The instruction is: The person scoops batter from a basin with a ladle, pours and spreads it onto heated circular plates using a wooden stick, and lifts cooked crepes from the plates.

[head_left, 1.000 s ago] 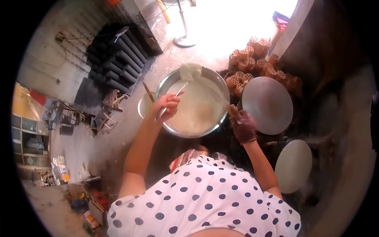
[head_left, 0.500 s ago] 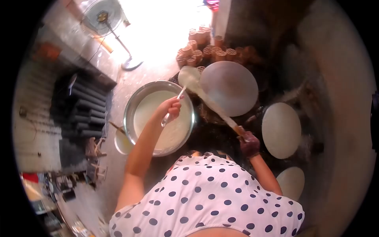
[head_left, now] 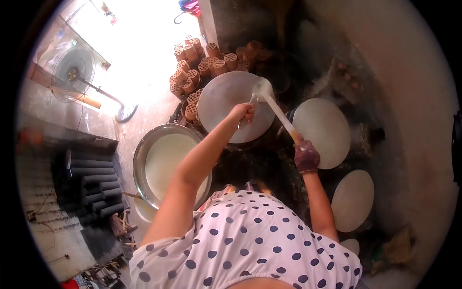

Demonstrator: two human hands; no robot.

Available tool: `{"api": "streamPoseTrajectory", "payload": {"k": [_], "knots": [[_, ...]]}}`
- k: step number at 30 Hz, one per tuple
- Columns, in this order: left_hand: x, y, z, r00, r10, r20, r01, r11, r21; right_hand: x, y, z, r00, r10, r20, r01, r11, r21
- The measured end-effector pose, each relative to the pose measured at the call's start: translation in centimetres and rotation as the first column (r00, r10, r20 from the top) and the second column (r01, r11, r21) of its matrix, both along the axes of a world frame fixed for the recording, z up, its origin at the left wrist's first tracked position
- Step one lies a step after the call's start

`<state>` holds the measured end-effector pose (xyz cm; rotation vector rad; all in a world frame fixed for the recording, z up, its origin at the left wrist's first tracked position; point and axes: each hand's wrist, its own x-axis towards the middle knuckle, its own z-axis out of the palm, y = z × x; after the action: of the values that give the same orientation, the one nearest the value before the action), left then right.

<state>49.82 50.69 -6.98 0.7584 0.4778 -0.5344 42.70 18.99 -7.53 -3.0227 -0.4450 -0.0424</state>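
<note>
My left hand [head_left: 242, 114] is closed around the handle of a slim, pale metal utensil [head_left: 253, 98]. Its tip meets the round head of a long-handled ladle [head_left: 263, 88], and its own head cannot be made out. In a dark glove, my right hand [head_left: 306, 154] grips the ladle's handle from the right. Both tools are over a large round grey griddle [head_left: 219, 108]. To the left of the griddle is a wide metal basin [head_left: 138, 166] holding creamy white batter [head_left: 163, 161]. My left forearm crosses above the basin's right side.
Pale round discs [head_left: 321, 130] line the right side, another disc [head_left: 353, 202] nearer me. Several brick-coloured cylinders with holes [head_left: 180, 77] are heaped behind the griddle. Dark cylinders [head_left: 98, 180] are stacked at left, below a standing fan [head_left: 72, 74]. A smaller bowl [head_left: 144, 210] sits beside the basin.
The view has swung right. My left hand and its utensil have gone from over the basin to over the griddle. The ladle's head has moved from the griddle's left edge to its upper right.
</note>
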Motion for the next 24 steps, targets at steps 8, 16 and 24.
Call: {"api": "streamPoseTrajectory", "payload": {"k": [8, 16, 24], "knots": [[0.0, 0.4, 0.6, 0.98, -0.107, 0.167, -0.037, 0.73, 0.682, -1.9, 4.5, -6.0, 0.985, -0.041, 0.17, -0.059, 0.839, 0.541], [0.8, 3.2, -2.8, 0.981, -0.039, 0.19, -0.119, 0.651, 0.75, 1.9, 14.5, -10.0, 0.879, -0.17, -0.445, 0.473, 0.427, 0.771], [-2.0, 7.0, -6.1, 0.961, -0.131, 0.243, -0.185, 0.348, 0.919, 0.4, 18.4, -6.1, 0.761, -0.32, -0.564, 0.638, 0.528, 0.561]]}}
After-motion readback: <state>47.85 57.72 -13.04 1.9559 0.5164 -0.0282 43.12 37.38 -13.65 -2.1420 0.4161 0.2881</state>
